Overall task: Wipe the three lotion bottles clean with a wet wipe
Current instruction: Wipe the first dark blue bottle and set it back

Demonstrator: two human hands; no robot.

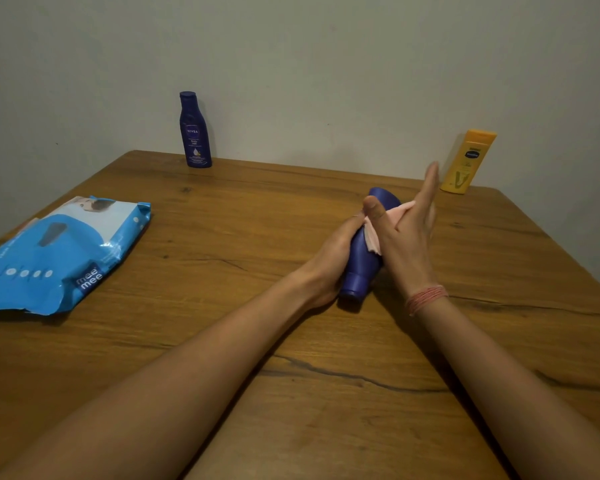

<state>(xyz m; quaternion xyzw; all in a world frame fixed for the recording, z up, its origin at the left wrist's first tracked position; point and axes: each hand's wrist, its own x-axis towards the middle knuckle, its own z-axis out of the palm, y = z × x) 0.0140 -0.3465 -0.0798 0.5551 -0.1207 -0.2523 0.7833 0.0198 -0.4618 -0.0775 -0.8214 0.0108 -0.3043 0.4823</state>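
Left hand [329, 258] is gripping dark blue plastic lotion bottle [364, 251], cap toward camera; right hand [404, 233], fingers straight, is pressing pale pink wet wipe [376, 233] against it above brown wooden worktop [222, 237].

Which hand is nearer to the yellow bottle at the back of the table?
Right. The right hand, pressing the wipe on the held blue bottle, has fingertips reaching toward the yellow bottle. The left hand grips the blue bottle's far side, farther away.

A dark blue bottle [362, 252] lies tilted, cap toward me, a pale wipe [388, 220] against it. Another blue bottle [194, 133] and a yellow bottle [466, 162] stand upright by the wall.
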